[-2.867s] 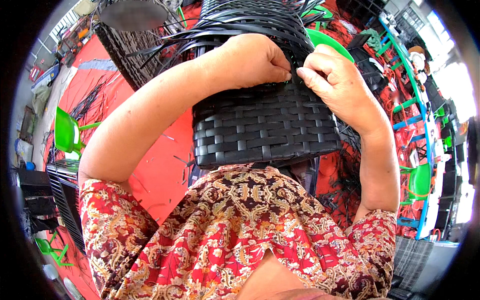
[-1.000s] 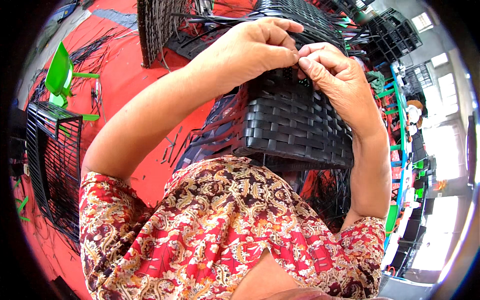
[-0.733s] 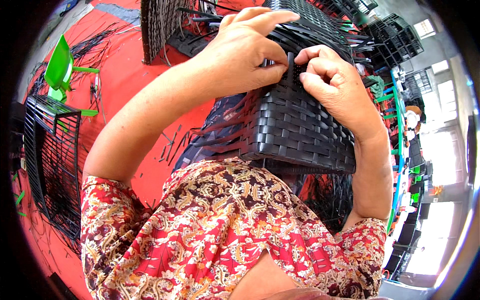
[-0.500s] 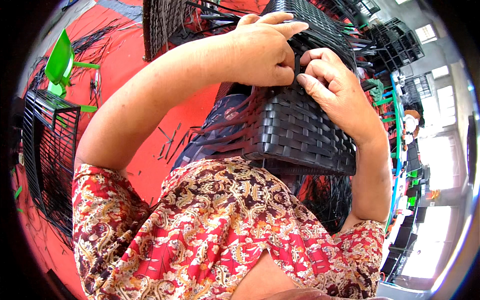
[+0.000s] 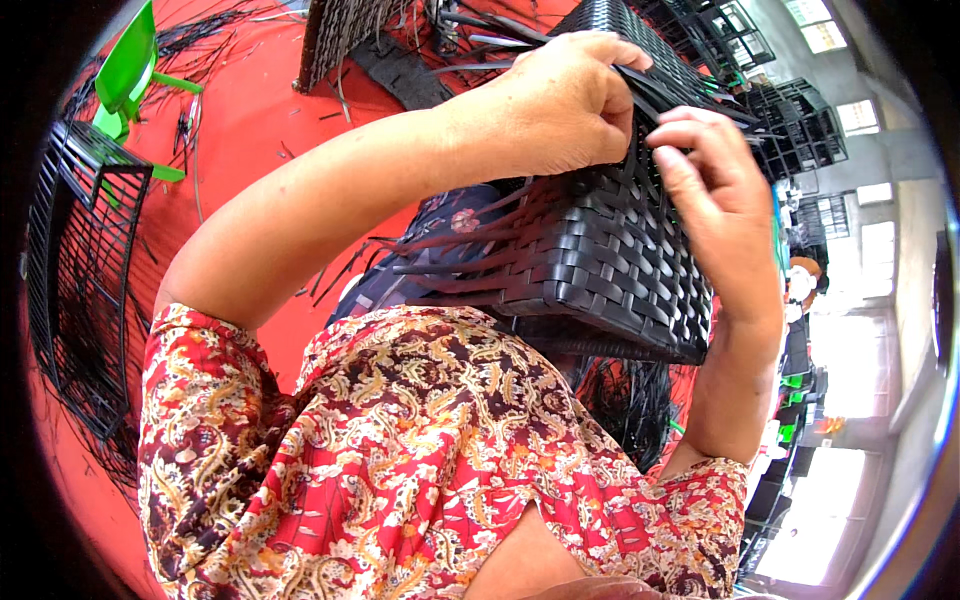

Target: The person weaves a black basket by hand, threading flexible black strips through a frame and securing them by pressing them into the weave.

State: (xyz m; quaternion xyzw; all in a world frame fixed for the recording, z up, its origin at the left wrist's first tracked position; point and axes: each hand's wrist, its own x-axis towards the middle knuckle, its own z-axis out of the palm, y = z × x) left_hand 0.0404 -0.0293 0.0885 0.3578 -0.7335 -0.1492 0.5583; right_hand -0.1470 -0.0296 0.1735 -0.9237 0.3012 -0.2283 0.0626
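A half-woven black basket [image 5: 630,265] of flat, glossy plastic strips rests across my lap, its corner toward me. Loose strip ends [image 5: 455,262] stick out from its left side. At the top of the weave my left hand [image 5: 575,105] is closed, its fingertips pinching a black strip, with the forefinger stretched over the strips beyond. The strip is mostly hidden by the fingers. Just right of it, my right hand [image 5: 725,185] is held over the weave, slightly smeared, with fingers bent and apart and nothing seen between them.
A green plastic chair [image 5: 127,70] stands at the far left on the red floor [image 5: 240,120], above a black wire frame [image 5: 85,280]. Cut strips lie scattered about. A brown woven panel [image 5: 345,40] stands at the back. Black frames [image 5: 795,125] are stacked at the right.
My right hand has come away from the left hand's fingertips, its fingers opening to the right. The left hand and basket have shifted slightly right in the picture.
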